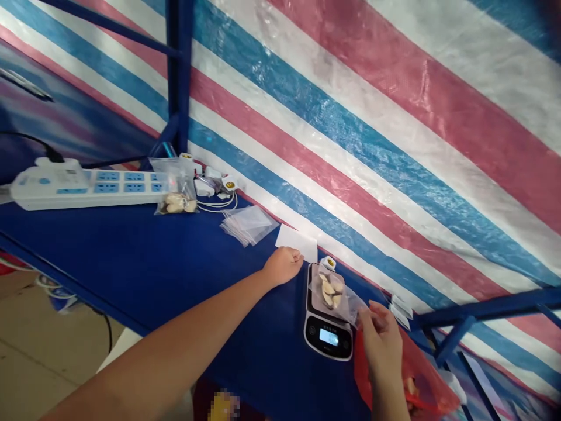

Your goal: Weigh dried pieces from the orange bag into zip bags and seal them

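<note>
A black-and-white digital scale (328, 336) with a lit display stands on the blue table. On its plate lies a clear plastic bag (331, 291) with several pale, beige pieces inside. My right hand (382, 333) is at the right of the scale, its fingers closed at the open-looking end of this bag. Left of the scale, my left hand (284, 264) is closed in a loose fist beside a white card (298, 241); whether it holds anything is hidden. Below my right hand is a red plastic bag (409, 368) with brownish pieces in it.
A white power strip (118, 188) lies at the back left of the blue table (131, 257). Beside it sits another filled clear bag (177, 202), near white plugs and a cable. Flat empty bags (249, 224) lie mid-table. Behind hangs a striped tarp (307, 152) with blue metal posts.
</note>
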Demonstrator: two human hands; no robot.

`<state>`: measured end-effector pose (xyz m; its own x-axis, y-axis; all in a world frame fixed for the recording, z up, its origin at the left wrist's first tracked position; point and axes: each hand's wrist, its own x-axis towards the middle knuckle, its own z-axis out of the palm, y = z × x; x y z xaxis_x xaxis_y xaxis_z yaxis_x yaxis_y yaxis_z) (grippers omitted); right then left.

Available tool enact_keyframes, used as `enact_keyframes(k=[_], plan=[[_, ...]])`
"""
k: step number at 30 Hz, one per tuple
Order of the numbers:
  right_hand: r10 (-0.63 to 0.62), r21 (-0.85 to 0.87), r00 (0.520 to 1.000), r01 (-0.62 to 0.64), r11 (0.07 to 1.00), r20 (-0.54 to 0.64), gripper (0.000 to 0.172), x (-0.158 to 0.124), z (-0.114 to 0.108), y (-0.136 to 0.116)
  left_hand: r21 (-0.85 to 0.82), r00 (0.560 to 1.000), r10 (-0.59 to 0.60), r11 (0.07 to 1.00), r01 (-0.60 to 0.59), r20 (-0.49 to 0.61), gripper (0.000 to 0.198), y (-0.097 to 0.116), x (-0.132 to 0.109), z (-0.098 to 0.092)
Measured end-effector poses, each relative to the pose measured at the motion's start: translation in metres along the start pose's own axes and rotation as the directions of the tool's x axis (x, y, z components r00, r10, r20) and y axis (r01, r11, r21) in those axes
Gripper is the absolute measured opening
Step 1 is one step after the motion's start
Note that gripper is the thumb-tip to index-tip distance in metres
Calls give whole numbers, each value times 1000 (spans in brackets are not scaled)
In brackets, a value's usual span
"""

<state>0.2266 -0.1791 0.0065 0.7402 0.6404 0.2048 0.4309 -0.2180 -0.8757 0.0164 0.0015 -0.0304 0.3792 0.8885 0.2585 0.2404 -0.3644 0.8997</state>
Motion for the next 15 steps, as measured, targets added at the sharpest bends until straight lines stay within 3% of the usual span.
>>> enact_keyframes(k=[4,7,11,13,15], plan=[[-123,-79,992,123,989,5,54,0,2,-38,34,999,-7,999,5,49,44,-1,-1,-1],[-344,-260,932,362,895,115,46,2,-12,-78,56,996,-35,998,30,85,38,-2,0,-2],[-642,-361,698,715,599,319,34,16,-22,-137,83,990,-68,995,58,122,30,0,1,-5],[-734,-322,570,819,474,370,30,18,-10,-169,79,987,-58,996,47,150,27,4,1,-8],[-752,-248,468,884,397,464,29,11,17,-202,55,984,-31,998,22,176,24,8,0,-11]])
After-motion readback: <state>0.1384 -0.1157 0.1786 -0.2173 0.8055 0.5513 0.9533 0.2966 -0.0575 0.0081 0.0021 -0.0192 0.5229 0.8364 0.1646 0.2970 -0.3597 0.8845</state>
